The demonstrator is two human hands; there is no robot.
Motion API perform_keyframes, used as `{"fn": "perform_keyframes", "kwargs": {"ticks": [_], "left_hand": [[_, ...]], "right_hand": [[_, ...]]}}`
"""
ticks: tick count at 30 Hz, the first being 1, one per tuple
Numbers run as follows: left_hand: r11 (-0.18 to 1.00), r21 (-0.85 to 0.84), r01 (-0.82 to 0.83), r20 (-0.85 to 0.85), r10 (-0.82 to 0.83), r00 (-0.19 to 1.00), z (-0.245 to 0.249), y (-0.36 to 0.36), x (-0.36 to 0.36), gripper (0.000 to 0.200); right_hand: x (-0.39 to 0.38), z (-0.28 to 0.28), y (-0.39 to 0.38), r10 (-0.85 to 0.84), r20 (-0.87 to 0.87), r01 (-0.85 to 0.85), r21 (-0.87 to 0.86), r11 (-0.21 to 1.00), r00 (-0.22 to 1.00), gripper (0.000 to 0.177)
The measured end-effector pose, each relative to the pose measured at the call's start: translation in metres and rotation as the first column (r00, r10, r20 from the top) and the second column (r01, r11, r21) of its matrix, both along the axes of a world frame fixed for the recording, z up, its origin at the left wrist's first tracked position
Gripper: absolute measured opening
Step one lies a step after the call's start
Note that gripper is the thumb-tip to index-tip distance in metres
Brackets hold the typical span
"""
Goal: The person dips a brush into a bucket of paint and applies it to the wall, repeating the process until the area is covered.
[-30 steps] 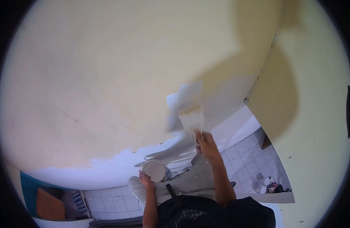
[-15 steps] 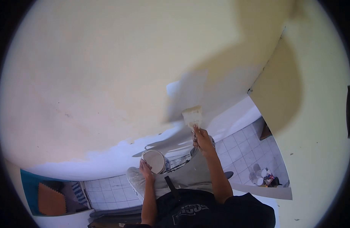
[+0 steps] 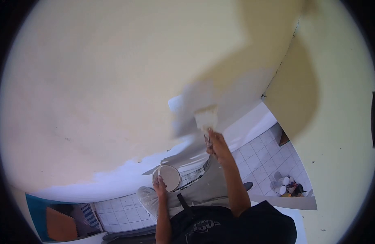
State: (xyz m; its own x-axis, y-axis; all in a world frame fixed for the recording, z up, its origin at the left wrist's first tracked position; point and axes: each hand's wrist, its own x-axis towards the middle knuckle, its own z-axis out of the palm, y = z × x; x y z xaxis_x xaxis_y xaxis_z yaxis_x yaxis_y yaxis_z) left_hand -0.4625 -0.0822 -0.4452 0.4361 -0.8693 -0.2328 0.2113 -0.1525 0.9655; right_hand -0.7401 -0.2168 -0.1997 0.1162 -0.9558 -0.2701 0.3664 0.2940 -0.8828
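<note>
My right hand [image 3: 216, 145] is closed round the handle of a wide, flat paintbrush [image 3: 206, 118], its bristle end pointing up at the wall. The wall [image 3: 102, 89] is pale yellow, with a whiter painted band along its lower part. Below and to the left, my left hand [image 3: 160, 186] grips a round bucket [image 3: 171, 177] at its rim. Pale paint shows inside the bucket. A light narrow strip runs up from my left fingers across the opening; I cannot make out what it is. My shadow covers part of the wall around the brush.
Light floor tiles [image 3: 262, 162] lie below the wall on both sides of my legs. Several small containers [image 3: 287, 186] stand in a cluster on the floor at right. An orange panel [image 3: 61, 224] is at lower left. A side wall [image 3: 338, 171] meets the painted wall in a cracked corner.
The brush has moved slightly up against the wall. My left hand has shifted a little on the bucket, which now tilts differently. The view has swung slightly to the right.
</note>
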Motion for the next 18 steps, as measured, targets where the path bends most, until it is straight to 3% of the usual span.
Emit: {"fn": "perform_keyframes", "kwargs": {"ticks": [3,5,9,12,15,18], "left_hand": [[0.998,0.048,-0.028,-0.004,0.028,1.000,0.008,0.000,-0.004,0.028],[0.997,0.080,-0.010,-0.043,0.013,0.999,0.004,0.002,-0.002,0.028],[1.000,0.014,0.003,-0.187,0.000,0.982,0.004,0.001,0.002,0.027],[1.000,0.009,0.023,-0.152,-0.022,0.988,0.007,0.002,0.002,0.026],[0.998,0.055,0.032,-0.090,-0.027,0.996,0.008,0.003,0.001,0.027],[0.998,0.042,0.036,-0.134,-0.030,0.991,0.006,0.004,0.003,0.027]], "right_hand": [[-0.009,-0.044,0.019,0.046,-0.021,-0.044,0.102,0.994,0.999,0.038],[-0.020,-0.042,0.024,0.078,-0.057,-0.071,0.113,0.991,0.995,0.037],[-0.028,0.057,0.030,0.119,-0.157,-0.131,-0.073,0.989,0.980,0.033],[-0.017,0.107,0.009,0.163,-0.112,-0.188,-0.259,0.948,0.980,0.034],[0.008,0.094,-0.013,0.176,-0.040,-0.180,-0.289,0.940,0.984,0.035],[0.019,0.010,-0.015,0.098,0.040,-0.088,-0.201,0.976,0.994,0.035]]}}
